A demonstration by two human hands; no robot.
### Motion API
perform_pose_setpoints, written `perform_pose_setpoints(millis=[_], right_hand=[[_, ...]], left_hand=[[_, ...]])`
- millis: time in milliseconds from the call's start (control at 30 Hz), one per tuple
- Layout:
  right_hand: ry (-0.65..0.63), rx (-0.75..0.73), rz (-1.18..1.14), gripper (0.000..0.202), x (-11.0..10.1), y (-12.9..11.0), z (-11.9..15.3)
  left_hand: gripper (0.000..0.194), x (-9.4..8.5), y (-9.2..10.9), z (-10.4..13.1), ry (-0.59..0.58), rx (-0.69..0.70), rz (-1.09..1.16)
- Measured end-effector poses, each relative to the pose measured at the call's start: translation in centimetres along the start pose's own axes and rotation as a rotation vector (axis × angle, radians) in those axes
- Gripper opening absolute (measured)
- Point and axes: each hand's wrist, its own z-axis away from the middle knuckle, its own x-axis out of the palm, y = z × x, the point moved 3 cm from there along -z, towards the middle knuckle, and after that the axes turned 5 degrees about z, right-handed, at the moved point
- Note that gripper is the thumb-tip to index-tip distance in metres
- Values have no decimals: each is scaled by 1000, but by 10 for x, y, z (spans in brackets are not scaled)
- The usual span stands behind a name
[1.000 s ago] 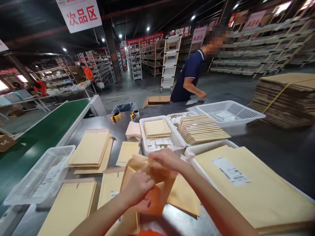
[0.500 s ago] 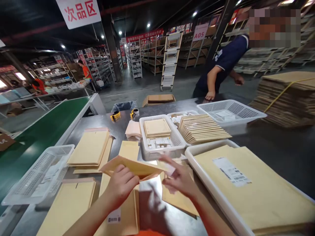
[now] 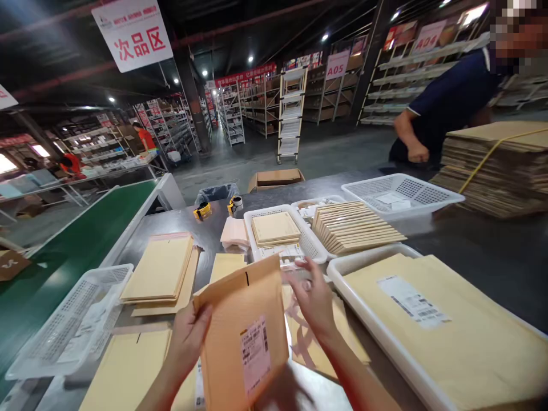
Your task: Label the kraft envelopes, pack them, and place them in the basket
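Note:
My left hand (image 3: 187,338) grips a tan padded mailer (image 3: 242,337) by its left edge and holds it upright over the steel table (image 3: 492,257). A white shipping label (image 3: 255,354) faces me on the mailer's lower right. My right hand (image 3: 314,299) hovers just right of the mailer's top edge with its fingers spread and nothing in it. Under that hand lies another flat mailer (image 3: 312,342). Directly behind my hands stands a white basket (image 3: 314,246) holding small envelopes and labels.
Stacks of tan mailers (image 3: 158,268) lie at left beside an empty-looking white basket (image 3: 64,319). A white tray (image 3: 372,331) holds large labelled mailers at right. A fanned row of envelopes (image 3: 355,228), a mesh basket (image 3: 402,194) and bundled cardboard (image 3: 496,165) stand behind. A person in a dark shirt (image 3: 445,103) stands at the far right.
My left hand has tipped the mailer from flat to upright, label towards me. My right hand has let go and spread its fingers. The person in the dark shirt has moved right.

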Motion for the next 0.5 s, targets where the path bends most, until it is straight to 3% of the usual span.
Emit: perform_pose_setpoints(millis=[33,67,133,200,300,400,500], right_hand=[[103,-39,32,30,0,-6,5],[122,-107,41,23,3,-16,12],[-58,-285,-9,18,12,-43,27],[-262,-422,-84,27,22,-74,43],[-298,-482,-107,31,31,-104,54],[-408,-537,-129,26,33,-96,47],[-391,-355,-160,29,8,-37,11]], left_hand=[[44,8,3,3,1,30,-44],[42,16,6,6,-11,66,-80],[44,35,8,13,-88,117,-126],[47,52,6,21,-207,139,-155],[41,64,1,31,-264,149,-191],[41,56,1,33,-264,153,-129],[41,29,2,27,-192,114,-56]])
